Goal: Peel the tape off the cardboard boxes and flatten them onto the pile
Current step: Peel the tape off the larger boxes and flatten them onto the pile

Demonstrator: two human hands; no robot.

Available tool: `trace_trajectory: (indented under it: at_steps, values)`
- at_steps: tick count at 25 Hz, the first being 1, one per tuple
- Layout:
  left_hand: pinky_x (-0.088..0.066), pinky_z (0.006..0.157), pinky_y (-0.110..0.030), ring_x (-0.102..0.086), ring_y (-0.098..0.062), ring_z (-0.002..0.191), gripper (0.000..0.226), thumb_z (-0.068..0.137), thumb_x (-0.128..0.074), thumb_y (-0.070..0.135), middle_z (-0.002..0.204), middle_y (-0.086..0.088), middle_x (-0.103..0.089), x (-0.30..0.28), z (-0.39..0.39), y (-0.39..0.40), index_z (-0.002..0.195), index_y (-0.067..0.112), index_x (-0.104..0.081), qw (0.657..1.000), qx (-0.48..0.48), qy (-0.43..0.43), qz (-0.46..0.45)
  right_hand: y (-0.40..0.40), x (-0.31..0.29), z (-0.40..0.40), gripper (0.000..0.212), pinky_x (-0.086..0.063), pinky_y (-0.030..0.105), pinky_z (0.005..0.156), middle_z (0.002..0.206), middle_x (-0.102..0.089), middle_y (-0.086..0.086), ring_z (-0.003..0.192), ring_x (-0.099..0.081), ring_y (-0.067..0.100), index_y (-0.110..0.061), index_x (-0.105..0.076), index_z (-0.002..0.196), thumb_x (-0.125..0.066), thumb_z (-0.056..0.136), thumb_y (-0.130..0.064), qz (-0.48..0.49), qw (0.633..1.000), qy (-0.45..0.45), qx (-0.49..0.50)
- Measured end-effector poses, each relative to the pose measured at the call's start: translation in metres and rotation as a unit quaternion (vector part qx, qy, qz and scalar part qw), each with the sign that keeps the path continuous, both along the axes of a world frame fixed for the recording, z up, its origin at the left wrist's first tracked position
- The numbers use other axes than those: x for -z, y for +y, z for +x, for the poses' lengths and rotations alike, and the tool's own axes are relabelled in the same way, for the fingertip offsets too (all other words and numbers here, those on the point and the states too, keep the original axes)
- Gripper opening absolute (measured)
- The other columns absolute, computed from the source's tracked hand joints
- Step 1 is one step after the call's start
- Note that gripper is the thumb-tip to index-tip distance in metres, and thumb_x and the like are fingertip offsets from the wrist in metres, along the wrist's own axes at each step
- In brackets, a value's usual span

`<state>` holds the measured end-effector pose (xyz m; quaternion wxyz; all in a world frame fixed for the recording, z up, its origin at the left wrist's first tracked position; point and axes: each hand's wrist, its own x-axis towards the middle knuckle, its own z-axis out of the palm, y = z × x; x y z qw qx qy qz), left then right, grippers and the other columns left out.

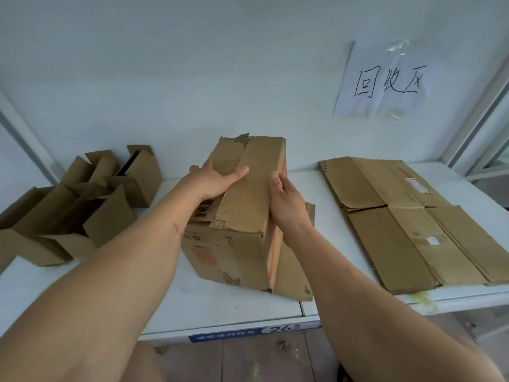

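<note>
Cardboard box (242,216): standing on the white table (234,301), centre, tape strip along its top. Left hand (217,180) lies flat on the top, fingers straight. Right hand (286,199) at the top right edge, fingers curled onto it; whether it pinches the tape cannot be told. Flattened pile (407,221) well to the right. Open boxes (82,205) grouped left. Paper sign (385,81) on the wall.
</note>
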<state>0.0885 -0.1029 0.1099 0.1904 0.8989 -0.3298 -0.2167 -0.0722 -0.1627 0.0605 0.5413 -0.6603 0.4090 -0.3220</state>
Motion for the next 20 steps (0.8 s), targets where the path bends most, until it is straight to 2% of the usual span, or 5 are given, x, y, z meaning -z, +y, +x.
trace_trajectory:
  at_steps: [5, 7, 10, 14, 20]
  values:
    - [-0.053, 0.085, -0.031, -0.070, -0.017, 0.093, 0.088, 0.070, -0.048, 0.087, 0.106, 0.004, -0.074, 0.035, -0.007, 0.024, 0.121, 0.016, -0.063, 0.917, -0.069, 0.352, -0.176, -0.013, -0.065, 0.022, 0.051, -0.011, 0.042, 0.119, 0.157, -0.033, 0.003, 0.146, -0.021, 0.027, -0.025, -0.035, 0.149, -0.015, 0.105, -0.040, -0.197, 0.946, 0.230, -0.114]
    - [-0.055, 0.074, -0.029, -0.073, -0.012, 0.083, 0.078, 0.077, -0.040, 0.085, 0.091, 0.004, -0.077, 0.067, -0.020, 0.034, 0.111, 0.021, -0.068, 0.884, -0.094, 0.409, -0.207, -0.013, -0.054, 0.022, 0.052, -0.015, 0.040, 0.116, 0.158, -0.031, 0.003, 0.146, -0.023, 0.025, -0.026, -0.035, 0.150, -0.022, 0.104, -0.048, -0.209, 0.934, 0.237, -0.167]
    - [-0.052, 0.095, -0.042, -0.070, -0.021, 0.102, 0.087, 0.069, -0.038, 0.093, 0.110, -0.004, -0.074, 0.104, -0.009, 0.049, 0.117, 0.028, -0.069, 0.838, -0.132, 0.470, -0.242, -0.002, -0.022, 0.028, 0.059, -0.018, 0.042, 0.119, 0.159, -0.029, -0.006, 0.146, -0.025, 0.019, -0.034, -0.033, 0.150, -0.031, 0.098, -0.062, -0.210, 0.901, 0.269, -0.269]
    - [-0.051, 0.096, -0.041, -0.068, -0.022, 0.104, 0.090, 0.062, -0.049, 0.092, 0.109, -0.004, -0.074, 0.100, 0.001, 0.055, 0.115, 0.023, -0.070, 0.829, -0.157, 0.471, -0.257, 0.000, -0.010, 0.025, 0.072, -0.005, 0.042, 0.121, 0.161, -0.017, -0.017, 0.148, -0.011, 0.009, -0.037, -0.029, 0.151, -0.031, 0.090, -0.074, -0.331, 0.815, 0.379, -0.287]
    - [-0.053, 0.087, -0.042, -0.066, -0.029, 0.093, 0.085, 0.059, -0.079, 0.069, 0.106, -0.009, -0.069, 0.077, 0.012, 0.056, 0.119, 0.011, -0.061, 0.869, -0.219, 0.381, -0.228, 0.022, -0.014, 0.020, 0.074, -0.029, 0.044, 0.110, 0.150, -0.040, -0.010, 0.136, -0.036, 0.019, -0.035, -0.047, 0.140, -0.038, 0.082, -0.080, -0.375, 0.808, 0.414, -0.186]
